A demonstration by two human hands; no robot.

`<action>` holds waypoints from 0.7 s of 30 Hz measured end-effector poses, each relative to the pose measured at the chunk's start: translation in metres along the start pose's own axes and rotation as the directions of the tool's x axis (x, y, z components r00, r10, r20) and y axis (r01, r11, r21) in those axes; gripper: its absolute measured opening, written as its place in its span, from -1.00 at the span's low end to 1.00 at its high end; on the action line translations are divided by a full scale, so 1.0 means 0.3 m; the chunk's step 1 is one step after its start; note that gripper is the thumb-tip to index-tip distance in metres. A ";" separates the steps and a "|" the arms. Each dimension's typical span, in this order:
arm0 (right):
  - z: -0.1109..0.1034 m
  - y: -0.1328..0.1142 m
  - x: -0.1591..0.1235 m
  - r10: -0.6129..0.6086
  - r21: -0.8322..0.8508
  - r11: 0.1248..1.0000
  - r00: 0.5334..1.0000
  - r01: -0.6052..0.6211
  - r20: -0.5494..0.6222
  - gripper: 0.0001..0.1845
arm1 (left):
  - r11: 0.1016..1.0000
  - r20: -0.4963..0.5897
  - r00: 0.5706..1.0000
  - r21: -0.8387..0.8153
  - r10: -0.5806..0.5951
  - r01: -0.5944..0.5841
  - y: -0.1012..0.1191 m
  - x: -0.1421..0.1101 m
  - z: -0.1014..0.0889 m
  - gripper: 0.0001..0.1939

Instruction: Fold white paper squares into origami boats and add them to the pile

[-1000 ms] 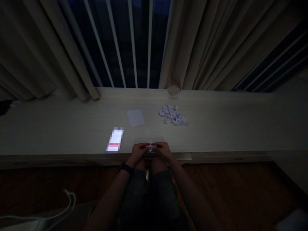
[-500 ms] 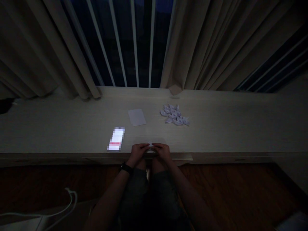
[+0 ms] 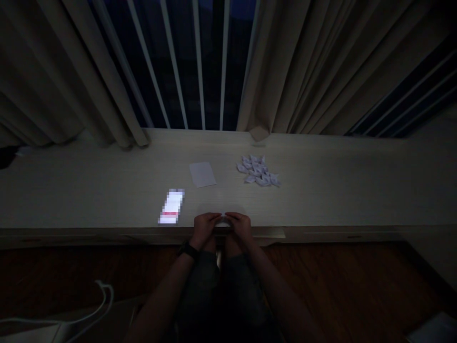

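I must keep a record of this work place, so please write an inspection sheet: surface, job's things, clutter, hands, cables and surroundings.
Surface: pale ledge, dimly lit.
Job's things: small white paper, mostly hidden; flat white paper and, right of it, a cluster of folded white pieces.
Clutter: bright phone-like device, screen pixelated, near the front edge.
Hands: left hand and right hand pinch the small white paper between them.
Cables: pale cable at lower left, off the ledge; connection unclear.
Surroundings: barred window between curtains; reddish-brown floor.

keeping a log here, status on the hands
Left hand, right hand: pinching. Small white paper piece between them, mostly hidden. Glowing rectangular phone off left, not obstructing.
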State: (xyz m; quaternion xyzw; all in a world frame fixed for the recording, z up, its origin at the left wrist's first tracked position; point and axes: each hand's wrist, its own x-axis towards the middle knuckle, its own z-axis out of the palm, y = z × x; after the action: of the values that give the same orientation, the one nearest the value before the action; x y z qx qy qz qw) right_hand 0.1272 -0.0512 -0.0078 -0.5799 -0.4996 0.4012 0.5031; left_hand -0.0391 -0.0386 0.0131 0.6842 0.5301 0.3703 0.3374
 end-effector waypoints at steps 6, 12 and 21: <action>-0.004 -0.010 0.006 -0.088 -0.040 0.995 0.995 0.086 -0.048 -0.86 | 0.999 0.007 0.999 -0.022 -0.031 0.031 0.024 0.017 0.000 -0.85; 0.002 0.009 0.008 0.035 0.035 0.999 0.991 -0.031 -0.129 -0.77 | 0.960 -0.013 0.981 -0.211 -0.192 0.185 0.048 0.032 0.013 -0.62; 0.045 0.033 -0.016 0.369 0.516 0.822 0.916 -0.241 -0.160 -0.64 | 0.721 0.142 0.930 -0.596 -0.339 0.354 0.013 0.035 0.083 -0.58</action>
State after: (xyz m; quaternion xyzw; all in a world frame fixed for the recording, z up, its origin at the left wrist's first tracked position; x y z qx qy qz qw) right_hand 0.1150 -0.0533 -0.0199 -0.5539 -0.2143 0.5122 0.6205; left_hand -0.0140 -0.0310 0.0057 0.4309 0.4957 0.4441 0.6094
